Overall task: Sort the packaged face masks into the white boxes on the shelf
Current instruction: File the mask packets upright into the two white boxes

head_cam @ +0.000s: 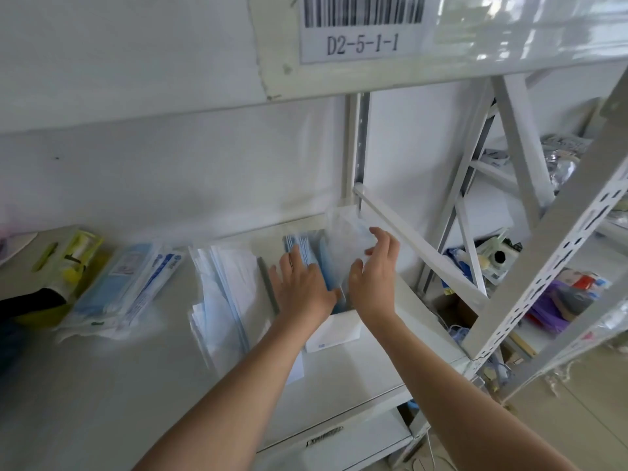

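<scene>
Two white boxes stand side by side on the grey shelf (102, 385). The left box (221, 294) is full of upright packaged masks. The right box (334, 329) holds blue packaged masks (306, 249) standing on edge. My left hand (300, 287) lies flat against those masks, pressing them to the left, fingers apart. Above the right box, my right hand (375, 270) grips a clear packaged mask (346, 232), blurred by motion, over the gap beside the blue masks.
A loose pile of packaged masks (132, 283) lies on the shelf to the left, beside yellow-green packets (73, 256). A shelf beam with label D2-5-1-1 (362, 42) hangs overhead. A diagonal brace (418, 246) and upright post (560, 239) stand at the right, with cluttered shelves behind.
</scene>
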### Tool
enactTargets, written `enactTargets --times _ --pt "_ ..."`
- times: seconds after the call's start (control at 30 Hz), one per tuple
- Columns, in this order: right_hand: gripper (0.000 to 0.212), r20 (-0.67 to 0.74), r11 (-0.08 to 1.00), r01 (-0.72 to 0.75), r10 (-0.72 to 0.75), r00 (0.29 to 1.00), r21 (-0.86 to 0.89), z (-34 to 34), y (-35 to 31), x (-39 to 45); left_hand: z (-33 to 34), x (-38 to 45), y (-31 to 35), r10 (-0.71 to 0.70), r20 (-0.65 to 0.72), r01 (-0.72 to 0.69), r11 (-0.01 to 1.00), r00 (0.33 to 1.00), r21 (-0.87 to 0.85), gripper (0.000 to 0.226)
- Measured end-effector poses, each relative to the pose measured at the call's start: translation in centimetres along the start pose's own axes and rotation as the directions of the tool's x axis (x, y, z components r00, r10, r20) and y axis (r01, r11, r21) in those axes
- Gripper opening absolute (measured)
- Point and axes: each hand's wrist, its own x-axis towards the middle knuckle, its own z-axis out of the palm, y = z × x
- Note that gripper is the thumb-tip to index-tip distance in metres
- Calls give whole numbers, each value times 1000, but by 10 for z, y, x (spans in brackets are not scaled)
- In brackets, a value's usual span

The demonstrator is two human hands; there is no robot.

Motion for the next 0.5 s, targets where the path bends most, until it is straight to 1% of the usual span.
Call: enactTargets --times 0.07,0.13,0.17,0.2,0.23,0.27,0.3,0.33,0.4,0.43,0.5 --pt "59 82 996 -62 57 995 64 0 -2 0 -2 3 2 30 -5 -30 1000 1000 -10 42" --pt "56 187 997 -66 56 981 50 1 0 0 -2 4 4 76 9 -75 993 997 -95 39" --pt "53 250 996 -62 46 967 57 1 1 0 -2 3 6 78 20 -75 987 997 -141 42" --pt "49 315 994 -61 31 949 87 0 2 1 -2 2 7 59 25 -53 981 998 -184 43" --pt "46 368 990 -65 13 930 128 0 3 2 -4 2 8 19 12 -16 975 1000 -221 39" --pt "44 397 985 -68 -2 918 161 -1 4 2 -5 2 8 -30 -24 23 968 999 -251 31" --pt "42 397 982 -62 -15 918 181 -2 4 1 -7 2 7 -86 -64 65 958 994 -280 22" --pt "40 375 979 -63 -14 927 193 -2 5 1 -10 3 7 -140 -87 106 943 986 -317 19" --pt "33 316 973 -108 39 948 203 0 7 0 -13 7 4 -226 -59 181 887 972 -425 21" --pt "29 299 973 -136 76 951 185 1 8 0 -15 10 2 -261 -33 212 847 965 -488 23" --pt "21 318 986 -154 124 940 69 3 7 1 -17 14 -3 -305 -9 247 787 952 -565 29"
